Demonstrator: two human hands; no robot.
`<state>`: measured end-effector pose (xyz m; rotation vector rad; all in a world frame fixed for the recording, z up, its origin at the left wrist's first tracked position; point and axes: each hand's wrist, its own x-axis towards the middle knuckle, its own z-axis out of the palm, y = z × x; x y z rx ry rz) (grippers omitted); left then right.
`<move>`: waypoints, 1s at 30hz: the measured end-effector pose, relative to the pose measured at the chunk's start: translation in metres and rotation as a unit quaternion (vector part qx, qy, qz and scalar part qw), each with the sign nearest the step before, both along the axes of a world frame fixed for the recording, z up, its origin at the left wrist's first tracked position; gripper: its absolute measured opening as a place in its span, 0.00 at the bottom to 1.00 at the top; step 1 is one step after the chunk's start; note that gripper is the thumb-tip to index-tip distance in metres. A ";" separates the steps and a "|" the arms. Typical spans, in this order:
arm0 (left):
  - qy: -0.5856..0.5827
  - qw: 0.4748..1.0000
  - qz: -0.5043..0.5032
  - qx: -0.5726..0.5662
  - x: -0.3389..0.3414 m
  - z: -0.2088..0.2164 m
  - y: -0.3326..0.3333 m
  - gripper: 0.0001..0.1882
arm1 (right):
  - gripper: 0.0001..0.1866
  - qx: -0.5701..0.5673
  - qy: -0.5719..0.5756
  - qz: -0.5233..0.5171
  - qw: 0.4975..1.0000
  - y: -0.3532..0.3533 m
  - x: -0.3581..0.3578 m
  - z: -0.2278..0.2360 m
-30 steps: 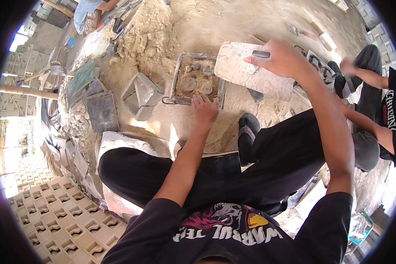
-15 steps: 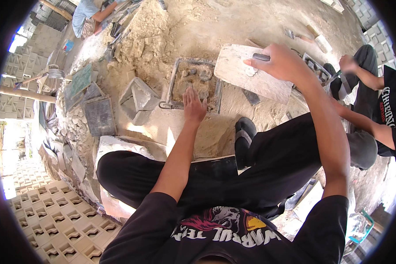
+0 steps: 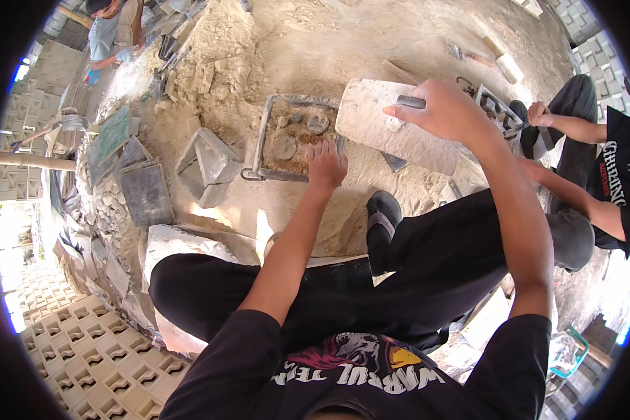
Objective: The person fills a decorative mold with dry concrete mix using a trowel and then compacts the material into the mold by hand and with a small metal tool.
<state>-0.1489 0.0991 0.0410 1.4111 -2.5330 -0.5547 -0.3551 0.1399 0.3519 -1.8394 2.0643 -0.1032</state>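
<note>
A rectangular mould frame (image 3: 262, 133) lies on the sandy ground, filled with damp sand around several round forms (image 3: 318, 124). My left hand (image 3: 327, 165) rests in it near its front right, fingers stretched over the sand. My right hand (image 3: 444, 110) is wrapped round the dark handle of a wide, pale, dusty hand float (image 3: 365, 112). The float is held over the ground to the right of the mould, and its left end hides part of the mould's right edge.
Loose sand (image 3: 213, 63) is heaped behind the mould. Left of it lie an angular grey block (image 3: 217, 161) and dark square plates (image 3: 145, 192). A co-worker (image 3: 612, 175) sits close on my right by another mould (image 3: 497, 112); another person (image 3: 112, 35) is far left. Patterned blocks (image 3: 91, 350) stand lower left.
My left hand has shifted right and nearer across the mould, uncovering a round form at its left. My right hand still holds the float, barely moved. The far person has straightened up.
</note>
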 end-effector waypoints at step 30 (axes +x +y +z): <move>0.044 0.990 -0.134 0.009 -0.006 0.002 -0.114 0.24 | 0.33 0.008 -0.040 -0.033 0.999 -0.008 -0.013 0.005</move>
